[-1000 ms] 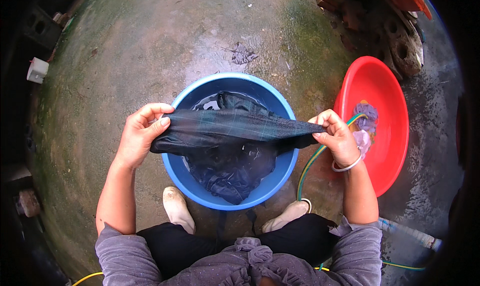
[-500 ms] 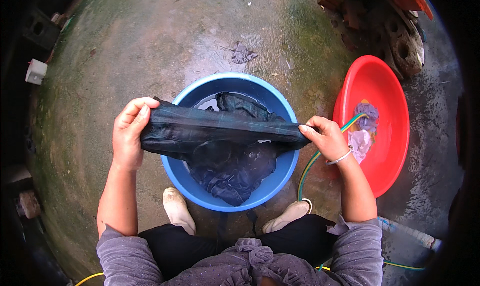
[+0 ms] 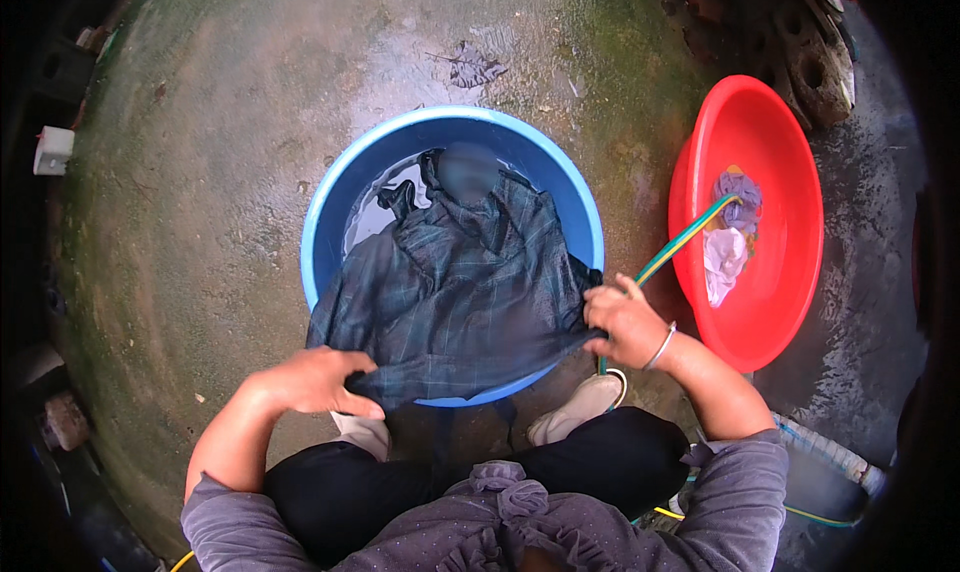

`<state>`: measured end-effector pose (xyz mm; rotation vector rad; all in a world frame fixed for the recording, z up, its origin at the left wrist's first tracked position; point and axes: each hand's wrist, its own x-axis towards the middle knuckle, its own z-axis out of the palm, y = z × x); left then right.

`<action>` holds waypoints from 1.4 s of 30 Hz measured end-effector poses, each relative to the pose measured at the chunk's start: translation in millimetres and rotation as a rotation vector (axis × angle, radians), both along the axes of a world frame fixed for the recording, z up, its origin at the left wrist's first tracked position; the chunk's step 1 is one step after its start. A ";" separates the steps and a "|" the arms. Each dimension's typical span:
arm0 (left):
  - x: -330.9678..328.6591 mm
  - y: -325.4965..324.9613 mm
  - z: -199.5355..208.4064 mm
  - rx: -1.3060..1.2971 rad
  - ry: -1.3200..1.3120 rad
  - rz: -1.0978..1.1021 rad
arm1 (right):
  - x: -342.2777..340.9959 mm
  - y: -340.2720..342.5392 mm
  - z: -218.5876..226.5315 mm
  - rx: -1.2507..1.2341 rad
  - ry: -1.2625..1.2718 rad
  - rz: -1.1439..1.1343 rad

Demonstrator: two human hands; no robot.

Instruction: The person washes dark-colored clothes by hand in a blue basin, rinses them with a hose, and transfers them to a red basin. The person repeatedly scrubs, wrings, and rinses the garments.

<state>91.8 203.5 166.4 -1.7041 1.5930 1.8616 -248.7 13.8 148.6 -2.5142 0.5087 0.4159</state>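
Observation:
A wet dark garment [image 3: 450, 302] with a faint green-blue plaid is spread over the near half of a blue basin [image 3: 320, 212]. Its near hem hangs over the basin's front rim. At the hem's left corner is my left hand [image 3: 320, 382], thumb and fingers apart around the cloth edge. My right hand [image 3: 630, 322], with a bracelet on its wrist, pinches the hem's right end beside the rim. Farther in, the cloth is bunched, and some of it lies in water at the basin's left.
To the right a red basin [image 3: 775, 312] holds a lilac cloth [image 3: 738, 202] and a pale pink cloth [image 3: 722, 262]. A green-yellow hose [image 3: 685, 247] runs into it. Hollow bricks [image 3: 815, 72] lie at the far right. Wet concrete [image 3: 220, 172] surrounds the basins; my light shoes [image 3: 575, 412] are close by.
The garment went from a stretched, folded band above the basin to a spread sheet draped over it. Both hands moved nearer to me; the left hand's fingers have opened.

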 end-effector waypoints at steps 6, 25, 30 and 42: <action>-14.7 0.9 -7.5 -0.029 -0.071 -0.122 | 0.7 5.1 6.8 0.112 0.098 -0.057; -4.6 -9.9 32.4 -0.527 -0.073 0.474 | 16.0 1.0 58.0 0.458 -0.285 -0.595; 14.0 -41.5 66.4 -0.896 -0.026 0.869 | 44.5 -22.8 118.2 0.459 -0.441 -0.698; 10.9 -95.6 107.0 -1.508 -0.150 0.632 | 82.6 -50.4 170.7 0.295 -0.773 -0.689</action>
